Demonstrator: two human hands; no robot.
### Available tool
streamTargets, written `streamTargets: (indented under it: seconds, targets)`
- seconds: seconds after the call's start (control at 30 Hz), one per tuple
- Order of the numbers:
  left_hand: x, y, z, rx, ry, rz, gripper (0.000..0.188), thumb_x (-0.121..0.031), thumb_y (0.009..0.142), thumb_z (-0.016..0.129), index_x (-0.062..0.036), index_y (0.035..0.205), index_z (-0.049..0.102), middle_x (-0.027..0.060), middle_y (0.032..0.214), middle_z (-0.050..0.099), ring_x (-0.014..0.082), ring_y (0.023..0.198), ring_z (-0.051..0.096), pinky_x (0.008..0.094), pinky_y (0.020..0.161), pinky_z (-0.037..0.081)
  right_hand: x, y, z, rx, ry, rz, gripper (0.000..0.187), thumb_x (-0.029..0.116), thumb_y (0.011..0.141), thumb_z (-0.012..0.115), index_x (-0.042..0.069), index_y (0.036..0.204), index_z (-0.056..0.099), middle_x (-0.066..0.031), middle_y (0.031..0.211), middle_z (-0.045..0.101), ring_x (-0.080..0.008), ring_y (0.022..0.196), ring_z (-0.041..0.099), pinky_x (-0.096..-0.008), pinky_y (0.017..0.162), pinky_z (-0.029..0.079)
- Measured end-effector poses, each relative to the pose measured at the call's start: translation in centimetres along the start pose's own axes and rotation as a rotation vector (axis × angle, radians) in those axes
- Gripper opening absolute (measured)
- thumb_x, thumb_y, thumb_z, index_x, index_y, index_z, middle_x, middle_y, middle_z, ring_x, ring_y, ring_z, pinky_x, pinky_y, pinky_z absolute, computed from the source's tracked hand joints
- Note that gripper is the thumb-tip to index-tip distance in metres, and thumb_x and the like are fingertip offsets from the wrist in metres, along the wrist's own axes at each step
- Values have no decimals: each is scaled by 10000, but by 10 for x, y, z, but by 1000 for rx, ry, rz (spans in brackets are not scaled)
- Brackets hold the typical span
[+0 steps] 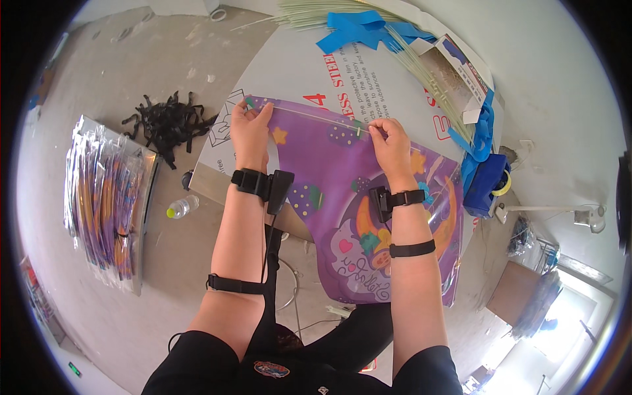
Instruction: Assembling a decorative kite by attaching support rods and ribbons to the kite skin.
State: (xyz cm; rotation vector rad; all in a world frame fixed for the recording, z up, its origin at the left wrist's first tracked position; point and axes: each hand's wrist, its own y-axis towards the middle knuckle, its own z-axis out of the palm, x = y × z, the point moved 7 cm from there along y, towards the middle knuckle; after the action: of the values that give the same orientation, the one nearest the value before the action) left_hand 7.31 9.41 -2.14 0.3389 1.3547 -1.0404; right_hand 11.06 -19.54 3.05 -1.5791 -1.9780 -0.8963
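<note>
A purple printed sheet (316, 158) with stars, strawberries and a moon design lies over the table's near side, its lower part hanging toward my lap. Along its far edge runs a thin pale rod (316, 116). My left hand (250, 135) is closed on the sheet's far left corner, beside the rod's left end. Farther right, my right hand (393, 151) pinches the rod and the sheet's edge between thumb and fingers. Whether the rod sits inside a hem or on top is too fine to tell. Black straps with small devices circle both wrists.
The table (276, 66) carries a bundle of pale rods (421, 66), blue ribbon (355, 29), an open box (454, 76) and a blue tape dispenser (486, 191). On the floor at left are black straps (170, 122), a bottle (183, 207) and a stack of wrapped purple sheets (105, 204).
</note>
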Motion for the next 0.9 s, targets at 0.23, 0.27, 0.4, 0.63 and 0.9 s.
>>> streamTargets:
  seconds: [0.23, 0.27, 0.4, 0.63, 0.9]
  targets:
    - [5, 3, -3, 11, -76, -44, 403, -29, 868, 663, 45, 1209, 461, 29, 896, 635, 67, 763, 568, 205, 608, 433, 0, -4, 1, 5, -40, 8, 137, 40, 822, 637, 32, 957, 658, -104, 887, 629, -286, 854, 615, -372, 757, 504]
    - [7, 4, -2, 20, -95, -53, 392, -23, 871, 657, 49, 1202, 460, 34, 907, 635, 74, 775, 573, 206, 630, 444, 1, -5, 1, 12, -64, -9, 181, 33, 826, 627, 34, 1004, 658, -111, 919, 636, -290, 883, 617, -376, 779, 503]
    - [5, 3, 0, 10, -140, -39, 379, -10, 878, 644, 57, 1197, 452, 51, 935, 636, 92, 817, 586, 215, 697, 464, -6, -14, -7, -52, -23, 10, 292, 21, 834, 605, 29, 1126, 617, -137, 1054, 632, -311, 990, 608, -389, 854, 494]
    - [9, 8, -2, 53, -131, -47, 382, 5, 875, 640, 58, 1199, 445, 79, 1000, 628, 119, 887, 595, 241, 764, 474, -36, -45, -60, -197, -257, 145, 415, 76, 880, 579, -4, 1282, 508, -213, 1323, 504, -372, 1238, 477, -416, 1019, 411]
    - [9, 9, -4, 45, -168, -52, 363, 19, 865, 646, 48, 1173, 457, 72, 1008, 625, 131, 905, 598, 242, 779, 474, -78, -79, -56, 54, -695, 130, 633, 348, 985, 452, -11, 1466, 253, -201, 1516, 285, -350, 1411, 258, -464, 1158, 211]
